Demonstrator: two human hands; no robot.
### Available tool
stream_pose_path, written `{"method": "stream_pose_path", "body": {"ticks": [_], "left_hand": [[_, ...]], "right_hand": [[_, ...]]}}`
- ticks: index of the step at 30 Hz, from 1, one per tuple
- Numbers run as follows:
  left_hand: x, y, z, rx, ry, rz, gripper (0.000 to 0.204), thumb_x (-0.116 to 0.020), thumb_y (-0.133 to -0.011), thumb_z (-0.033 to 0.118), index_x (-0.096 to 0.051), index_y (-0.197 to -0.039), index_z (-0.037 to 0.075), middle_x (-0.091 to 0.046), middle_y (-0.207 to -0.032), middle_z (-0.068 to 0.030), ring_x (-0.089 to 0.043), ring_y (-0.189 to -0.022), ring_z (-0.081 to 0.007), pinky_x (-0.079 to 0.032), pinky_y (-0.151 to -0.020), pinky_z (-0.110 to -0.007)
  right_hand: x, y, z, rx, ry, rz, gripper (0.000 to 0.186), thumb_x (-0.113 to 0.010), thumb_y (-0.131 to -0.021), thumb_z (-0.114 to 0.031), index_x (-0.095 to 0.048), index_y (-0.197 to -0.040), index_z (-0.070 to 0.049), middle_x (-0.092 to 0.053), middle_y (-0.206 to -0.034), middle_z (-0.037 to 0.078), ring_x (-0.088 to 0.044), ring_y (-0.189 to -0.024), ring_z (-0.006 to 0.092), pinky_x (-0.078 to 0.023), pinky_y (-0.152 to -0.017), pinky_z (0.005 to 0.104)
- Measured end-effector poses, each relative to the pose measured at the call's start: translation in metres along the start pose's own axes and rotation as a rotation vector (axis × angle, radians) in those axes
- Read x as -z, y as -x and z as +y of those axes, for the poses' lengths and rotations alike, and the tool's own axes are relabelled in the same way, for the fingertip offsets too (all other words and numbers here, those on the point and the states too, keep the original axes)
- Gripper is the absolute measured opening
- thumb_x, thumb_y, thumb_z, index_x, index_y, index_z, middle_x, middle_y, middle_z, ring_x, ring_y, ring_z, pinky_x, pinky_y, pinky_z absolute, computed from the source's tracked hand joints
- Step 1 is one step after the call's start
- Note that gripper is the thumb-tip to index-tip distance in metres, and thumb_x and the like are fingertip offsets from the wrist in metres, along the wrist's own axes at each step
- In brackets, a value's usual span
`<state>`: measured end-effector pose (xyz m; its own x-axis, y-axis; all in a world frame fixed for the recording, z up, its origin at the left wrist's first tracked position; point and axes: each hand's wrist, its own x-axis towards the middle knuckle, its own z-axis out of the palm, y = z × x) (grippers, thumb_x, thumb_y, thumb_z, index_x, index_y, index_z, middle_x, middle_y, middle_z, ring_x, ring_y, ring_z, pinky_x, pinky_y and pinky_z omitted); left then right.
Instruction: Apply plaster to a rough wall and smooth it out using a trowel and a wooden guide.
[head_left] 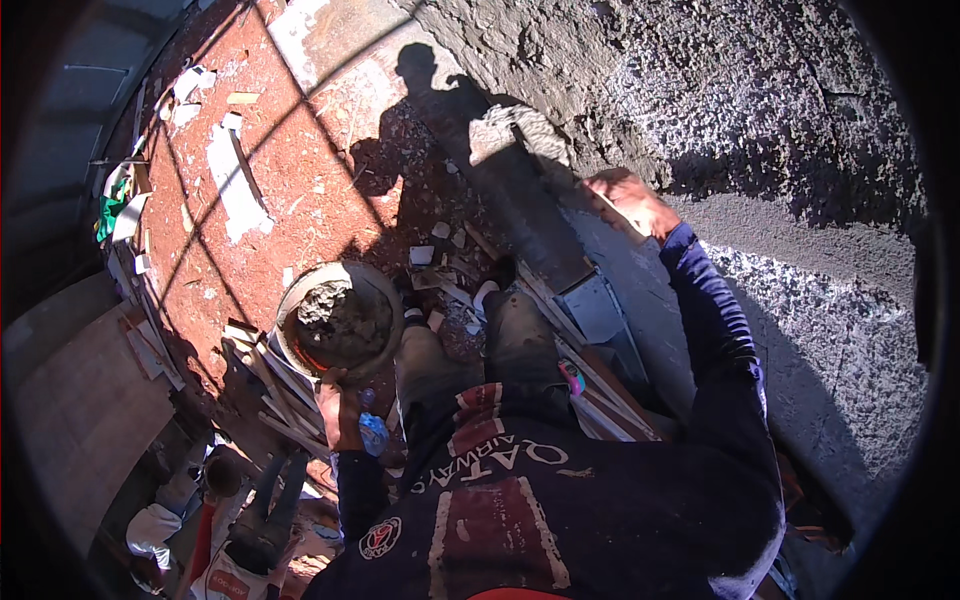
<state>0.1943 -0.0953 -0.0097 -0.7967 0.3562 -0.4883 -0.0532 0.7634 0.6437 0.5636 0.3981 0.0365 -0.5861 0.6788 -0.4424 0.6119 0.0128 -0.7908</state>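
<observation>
Left fingers (330, 388) hold the bucket (382, 291); the right hand (636, 203), holding I can't tell what, seems to smooth the wall (790, 120), next needing steady pushes.

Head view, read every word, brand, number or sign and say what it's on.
Dark shirt: large pale lettering, legible, but I won't copy it.
Round badge on that shirt: too small to read surely.
Red patch on another person's pale garment, lower left: too small to read surely.

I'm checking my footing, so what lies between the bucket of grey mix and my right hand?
In the head view, between the bucket and your right hand are pale broken scraps, your feet and a long flat board.
</observation>
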Motion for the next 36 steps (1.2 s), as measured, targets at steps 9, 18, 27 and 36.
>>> {"method": "stream_pose_path", "body": {"ticks": [9, 18, 27, 36], "left_hand": [[-0.047, -0.027, 0.077, 0.184, 0.735, -0.319, 0.053, -0.053, -0.073, -0.005, -0.043, -0.125, -0.004, -0.056, -0.114, -0.0155, -0.060, -0.098, -0.0292, -0.054, -0.083, -0.038], [-0.049, -0.055, 0.141, -0.229, 0.311, -0.644, 0.060, -0.056, -0.073, -0.003, -0.041, -0.131, -0.002, -0.057, -0.109, -0.0133, -0.057, -0.095, -0.0206, -0.048, -0.079, -0.031], [0.005, -0.092, 0.159, -0.158, 0.365, -0.792, 0.061, -0.055, -0.073, -0.003, -0.043, -0.133, -0.001, -0.057, -0.113, -0.0118, -0.057, -0.101, -0.0221, -0.048, -0.087, -0.033], [-0.013, -0.090, 0.122, 0.060, 0.746, -0.642, 0.045, -0.054, -0.073, -0.007, -0.049, -0.118, -0.003, -0.061, -0.101, -0.0107, -0.060, -0.089, -0.0213, -0.051, -0.076, -0.033]], "right_hand": [[0.009, 0.153, -0.274, -0.035, 0.339, 0.350, 0.039, -0.067, -0.088, -0.031, -0.060, -0.110, 0.001, -0.050, -0.066, 0.000, -0.045, -0.058, 0.0064, -0.039, -0.054, 0.0234], [-0.232, 0.075, -0.139, 0.055, 0.967, 0.056, 0.023, -0.055, -0.086, -0.026, -0.062, -0.090, -0.004, -0.063, -0.086, 0.018, -0.063, -0.081, 0.0360, -0.048, -0.072, 0.0479], [-0.310, 0.094, -0.188, -0.044, 0.350, 0.097, 0.031, -0.057, -0.088, -0.029, -0.058, -0.100, 0.000, -0.063, -0.083, 0.025, -0.062, -0.082, 0.0435, -0.048, -0.072, 0.0512], [-0.291, 0.065, -0.157, 0.013, 0.489, 0.006, 0.033, -0.053, -0.091, -0.028, -0.054, -0.094, 0.005, -0.062, -0.077, 0.028, -0.062, -0.075, 0.0458, -0.048, -0.070, 0.0527]]}}
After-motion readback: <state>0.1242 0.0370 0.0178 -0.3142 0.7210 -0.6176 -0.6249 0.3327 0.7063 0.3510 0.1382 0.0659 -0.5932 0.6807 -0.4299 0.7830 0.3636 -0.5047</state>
